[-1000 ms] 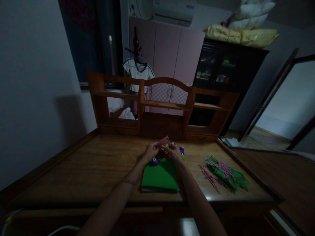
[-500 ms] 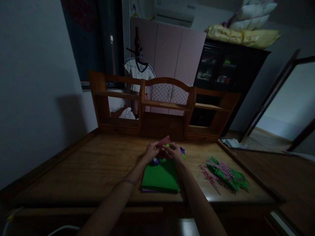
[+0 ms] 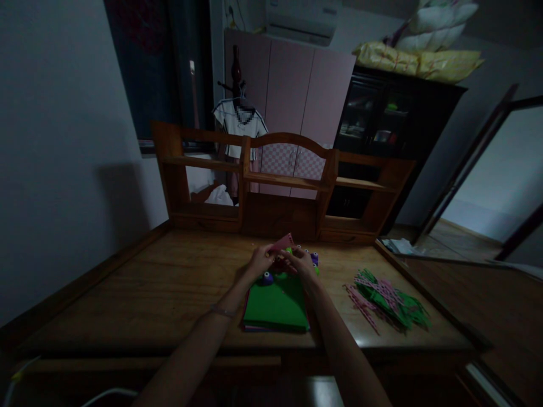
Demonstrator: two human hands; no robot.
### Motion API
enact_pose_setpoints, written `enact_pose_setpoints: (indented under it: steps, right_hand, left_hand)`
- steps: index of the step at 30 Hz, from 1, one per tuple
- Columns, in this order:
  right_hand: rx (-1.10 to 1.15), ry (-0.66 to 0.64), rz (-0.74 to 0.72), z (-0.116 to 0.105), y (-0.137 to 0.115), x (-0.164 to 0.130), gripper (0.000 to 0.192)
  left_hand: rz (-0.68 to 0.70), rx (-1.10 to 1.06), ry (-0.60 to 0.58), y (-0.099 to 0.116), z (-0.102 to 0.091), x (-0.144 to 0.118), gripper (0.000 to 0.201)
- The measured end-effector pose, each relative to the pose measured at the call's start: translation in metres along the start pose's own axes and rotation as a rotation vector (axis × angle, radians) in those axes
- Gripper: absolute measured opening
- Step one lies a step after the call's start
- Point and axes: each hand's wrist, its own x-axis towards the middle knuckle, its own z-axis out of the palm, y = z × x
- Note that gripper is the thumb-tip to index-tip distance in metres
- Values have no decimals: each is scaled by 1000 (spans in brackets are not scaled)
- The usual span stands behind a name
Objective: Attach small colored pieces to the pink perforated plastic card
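Both hands meet mid-bench — left hand [image 3: 259,261] and right hand [image 3: 302,262] pinch a pink paper strip [image 3: 281,243], lifted just above the far edge of the green sheet stack [image 3: 275,305]. Small punches [image 3: 313,258] crowd behind; cut strips [image 3: 388,299] lie well apart — bare bench [image 3: 139,294] on the left.

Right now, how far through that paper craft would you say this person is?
Partway, it seems. Done: a pile of cut pink and green strips lies to the right on the desk. In hand: the left hand and right hand hold a pink sheet near small punches. Left: a stack of sheets, green on top, looks uncut.
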Motion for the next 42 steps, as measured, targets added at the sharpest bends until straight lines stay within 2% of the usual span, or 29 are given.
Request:
enact_pose_setpoints:
  steps: [19,28,32,35,42]
  right_hand:
    - [-23,32,-11,-1,4,3,41]
    - [-16,114,76,0,-3,-1,43]
    - [-21,120,78,3,-7,-2,44]
    - [-13,116,69,4,-6,0,44]
    - [-8,-10,11,3,-1,0,40]
  left_hand:
    - [24,-14,-6,-3,1,0,37]
    - [61,-85,-120,-7,6,-3,35]
    - [-4,-31,-75,-5,7,-4,32]
    - [20,-4,-67,-5,6,-3,31]
    - [-13,133,43,-10,3,0,42]
